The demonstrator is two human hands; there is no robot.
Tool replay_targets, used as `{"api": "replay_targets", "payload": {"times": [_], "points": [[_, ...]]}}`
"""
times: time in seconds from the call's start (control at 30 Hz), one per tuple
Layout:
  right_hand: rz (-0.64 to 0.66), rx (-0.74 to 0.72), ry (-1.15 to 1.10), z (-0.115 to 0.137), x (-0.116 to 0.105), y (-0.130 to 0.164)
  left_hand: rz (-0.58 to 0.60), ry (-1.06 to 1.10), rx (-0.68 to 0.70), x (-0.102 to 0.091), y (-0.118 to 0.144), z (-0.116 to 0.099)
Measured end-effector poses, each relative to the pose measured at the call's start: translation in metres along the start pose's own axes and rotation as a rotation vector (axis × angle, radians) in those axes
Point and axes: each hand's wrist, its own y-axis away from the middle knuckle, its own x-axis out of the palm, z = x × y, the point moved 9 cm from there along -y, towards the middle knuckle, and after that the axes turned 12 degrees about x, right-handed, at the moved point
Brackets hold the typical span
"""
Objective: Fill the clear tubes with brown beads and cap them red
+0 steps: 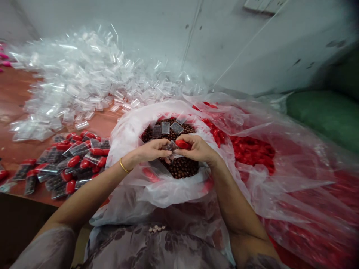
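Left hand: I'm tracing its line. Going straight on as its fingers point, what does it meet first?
Probably the small clear bag pinched between left hand and right hand, then the red piece; depth is unclear.

1. Lighting: even, moderately bright, diffuse; source not visible.
2. Glare: white highlights on the heap of clear bags and the plastic sack.
3. Shadows: soft; darkest below the surface edge at lower left.
4. Blur: right side and corners smeared.
5. Distortion: wide-angle bending at the edges.
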Motion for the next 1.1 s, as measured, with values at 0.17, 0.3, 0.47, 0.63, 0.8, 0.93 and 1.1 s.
{"api": "replay_targets", "payload": {"times": [0.17,0.3,0.47,0.63,0.8,0.93,1.1], "points": [[-0.124,0.108,-0.146,-0.012,-0.015,0.002,-0.117,0.062,0.041,-0.007,-0.002,-0.007],[-0.116,0.241,-0.343,-0.031,-0.003,0.007,-0.134,-0.014,0.047,-0.007,-0.003,-0.009],[-0.229,0.122,-0.201,-0.023,0.002,0.012,-0.129,-0.104,0.070,-0.007,-0.001,-0.009],[-0.307,-0.020,0.026,-0.010,0.006,0.018,-0.163,-0.271,0.124,-0.009,0.003,-0.014],[-0.262,-0.055,0.086,-0.009,0.019,0.025,-0.167,-0.351,0.129,-0.006,0.006,-0.018],[-0.263,-0.054,0.071,0.001,0.011,0.025,-0.153,-0.388,0.156,-0.005,0.006,-0.023],[-0.381,-0.011,-0.004,0.009,-0.011,0.011,-0.102,-0.562,0.142,-0.003,0.003,-0.027]]}}
